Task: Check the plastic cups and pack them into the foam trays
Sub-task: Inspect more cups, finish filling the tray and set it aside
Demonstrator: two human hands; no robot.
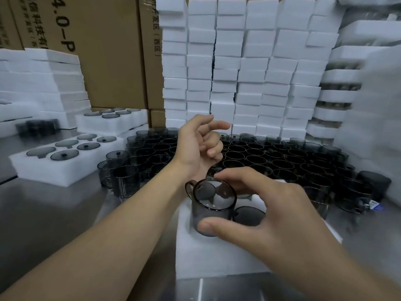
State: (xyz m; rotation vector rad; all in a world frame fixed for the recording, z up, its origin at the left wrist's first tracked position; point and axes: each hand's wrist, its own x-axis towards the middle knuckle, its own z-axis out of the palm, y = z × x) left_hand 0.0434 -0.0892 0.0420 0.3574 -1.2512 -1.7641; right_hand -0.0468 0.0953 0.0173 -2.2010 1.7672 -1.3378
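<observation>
My right hand (267,207) grips a smoky grey plastic cup (208,205) by its wall, thumb in front and fingers behind, over a white foam tray (212,253) lying in front of me. A second cup (249,215) sits sunk in the tray just right of it. My left hand (199,144) hovers above a crowd of several loose grey cups (271,157), fingers loosely curled and holding nothing.
Two filled foam trays (52,166) (112,122) lie at the left on the steel table. Tall stacks of white foam trays (249,68) line the back and right. Cardboard boxes (104,51) stand behind. A dark cup (373,183) sits at far right.
</observation>
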